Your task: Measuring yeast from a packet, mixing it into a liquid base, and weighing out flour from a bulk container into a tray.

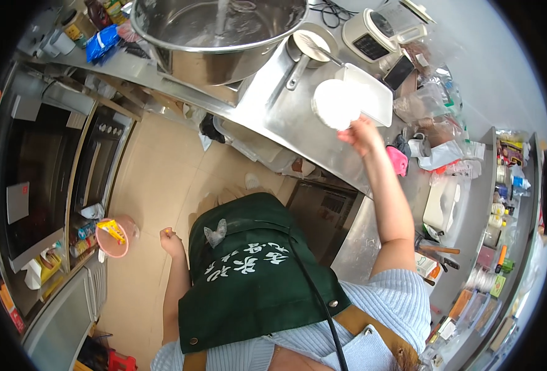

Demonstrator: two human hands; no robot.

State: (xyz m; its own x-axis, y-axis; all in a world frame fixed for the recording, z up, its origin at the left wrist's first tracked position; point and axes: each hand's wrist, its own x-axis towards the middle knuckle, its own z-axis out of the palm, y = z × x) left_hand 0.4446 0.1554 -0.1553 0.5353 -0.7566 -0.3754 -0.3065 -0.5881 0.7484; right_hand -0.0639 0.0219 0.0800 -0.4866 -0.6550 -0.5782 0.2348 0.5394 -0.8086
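My right hand (363, 136) reaches out over the steel counter, its fingers closed on the near edge of a round white dish (335, 104). Part of the dish overlaps a white rectangular tray (375, 99) lying on the counter. I cannot tell whether the dish is shallow or deep. Beyond it stands a saucepan (296, 73) with a whisk (315, 46) resting in it and pale contents. My left hand (172, 242) hangs low at my side above the floor, fingers curled in, with nothing visible in it.
A large steel mixing bowl (218, 37) stands at the far left of the counter. A white appliance (369, 36), a dark phone (400, 72) and plastic bags (431, 102) line the back. On the floor at left is a pink bin (117, 244), near ovens (38, 167).
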